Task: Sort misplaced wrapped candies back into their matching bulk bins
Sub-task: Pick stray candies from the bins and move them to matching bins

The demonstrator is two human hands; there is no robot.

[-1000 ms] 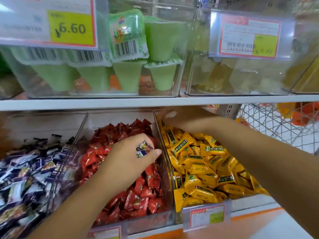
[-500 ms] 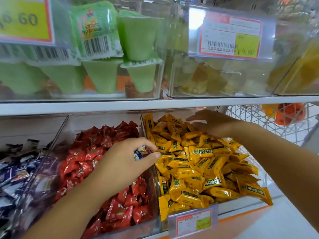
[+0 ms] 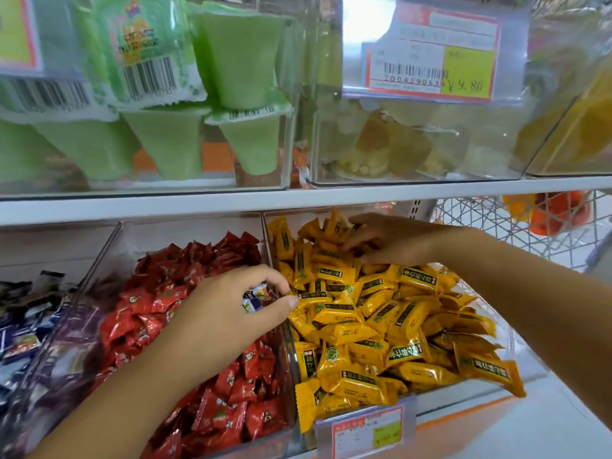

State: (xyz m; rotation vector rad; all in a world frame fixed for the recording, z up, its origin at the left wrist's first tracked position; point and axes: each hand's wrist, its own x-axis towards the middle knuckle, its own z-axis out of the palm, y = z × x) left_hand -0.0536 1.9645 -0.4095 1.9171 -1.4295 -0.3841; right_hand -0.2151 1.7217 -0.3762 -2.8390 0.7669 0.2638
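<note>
Head view: a person is standing at a candy shelf, reaching both hands into the lower row of clear bins.
Left hand: its fingers are pinching a small blue-and-white candy between thumb and fingertips, hovering over the red candies right beside the clear wall that divides red from yellow.
Right hand: its fingers are spreading loosely over the yellow candies at the back of that bin; nothing is showing in their hold.
Stray candy: it is sitting inside the left fingers' pinch, in no bin yet. The blue candies it seems to match are lying well to the left of those fingers, across the whole red bin.
Risk, drop: the pinch is covering only part of a slick wrapper. A loosening thumb could be letting it fall into the red or yellow directly beneath the fingers, and it would be misplaced again.
Risk, spill: the yellow pile is bulging over its front lip, on the near side of the right fingers. Raking through it could be pushing pieces off the shelf.
Risk, oversight: the right fingers are hiding part of the pile, so any stray beneath them could be going unnoticed.
</note>
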